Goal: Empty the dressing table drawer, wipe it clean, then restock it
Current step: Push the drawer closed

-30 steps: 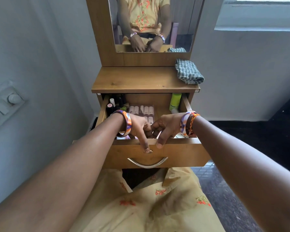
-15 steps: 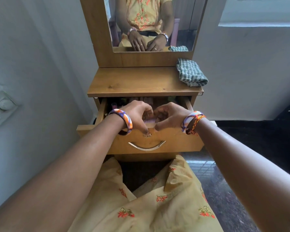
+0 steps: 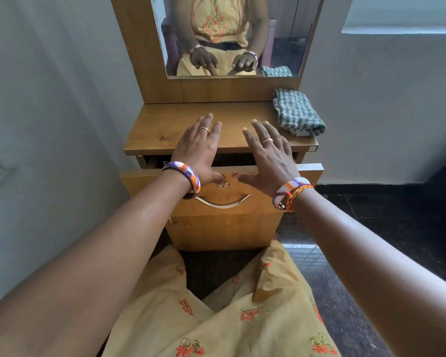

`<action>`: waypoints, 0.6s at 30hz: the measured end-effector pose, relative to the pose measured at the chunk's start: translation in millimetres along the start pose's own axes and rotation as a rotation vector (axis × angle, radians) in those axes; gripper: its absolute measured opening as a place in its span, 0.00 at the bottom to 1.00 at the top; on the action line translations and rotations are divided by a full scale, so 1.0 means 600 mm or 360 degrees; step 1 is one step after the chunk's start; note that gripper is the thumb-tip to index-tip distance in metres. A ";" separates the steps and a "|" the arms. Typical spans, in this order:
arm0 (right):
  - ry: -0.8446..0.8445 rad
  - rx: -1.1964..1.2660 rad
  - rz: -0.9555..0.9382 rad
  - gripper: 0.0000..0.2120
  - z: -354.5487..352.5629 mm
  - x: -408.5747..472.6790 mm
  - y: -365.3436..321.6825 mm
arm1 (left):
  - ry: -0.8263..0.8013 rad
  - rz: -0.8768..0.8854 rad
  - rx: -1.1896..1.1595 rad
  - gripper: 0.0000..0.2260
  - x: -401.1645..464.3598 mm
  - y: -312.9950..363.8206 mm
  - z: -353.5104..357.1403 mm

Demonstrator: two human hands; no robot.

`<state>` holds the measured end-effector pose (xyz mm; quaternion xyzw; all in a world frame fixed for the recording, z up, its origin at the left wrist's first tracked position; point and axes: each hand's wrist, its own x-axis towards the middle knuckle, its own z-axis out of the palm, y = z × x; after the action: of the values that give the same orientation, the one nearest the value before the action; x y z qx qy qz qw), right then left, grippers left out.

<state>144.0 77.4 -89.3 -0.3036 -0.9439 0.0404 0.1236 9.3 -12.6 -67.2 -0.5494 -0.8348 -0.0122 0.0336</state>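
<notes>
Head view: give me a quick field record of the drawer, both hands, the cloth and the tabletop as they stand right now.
drawer: nearly shut, a narrow dark gap left under the tabletop; contents not visible
handle: curved metal, on the drawer front, not gripped
left hand: fingers straight, spread over the drawer's top edge, holds nothing
right hand: fingers straight, spread over the drawer's top edge, holds nothing
cloth: checked, folded, on the right rear of the tabletop, untouched
tabletop: wooden, bears the cloth
mirror: reflects both hands and the cloth

No readable text, label, brand, number or sign shows on any surface in view.
</notes>
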 end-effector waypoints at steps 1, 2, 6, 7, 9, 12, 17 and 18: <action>-0.0026 -0.0038 0.0016 0.46 -0.002 0.009 0.000 | -0.0030 0.0005 0.0024 0.50 0.010 -0.001 0.001; -0.0048 -0.0068 0.0036 0.47 -0.002 0.020 0.000 | -0.0062 0.0011 0.0044 0.49 0.020 -0.003 0.002; -0.0121 -0.0032 0.0161 0.41 0.005 0.057 0.003 | -0.0133 0.0018 0.0077 0.41 0.051 -0.007 0.013; -0.0087 -0.0045 0.0174 0.40 0.011 0.061 0.003 | -0.0116 0.0012 0.0050 0.39 0.055 -0.008 0.018; 0.0041 -0.0090 0.0195 0.37 0.029 0.064 0.003 | -0.0012 -0.0017 -0.0022 0.34 0.059 -0.008 0.031; 0.0250 -0.0118 0.0239 0.32 0.052 0.064 0.001 | 0.0235 -0.0056 -0.0094 0.30 0.061 -0.005 0.051; 0.0517 -0.0201 0.0242 0.30 0.071 0.063 0.006 | 0.0450 -0.0088 -0.0179 0.28 0.067 -0.008 0.070; 0.0510 -0.0206 0.0245 0.29 0.071 0.064 0.006 | 0.0461 -0.0091 -0.0193 0.28 0.067 -0.007 0.071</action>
<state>104.9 102.5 -123.2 -0.3849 -0.8867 -0.0601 0.2491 -12.5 24.9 -107.1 -0.5190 -0.8342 -0.1425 0.1202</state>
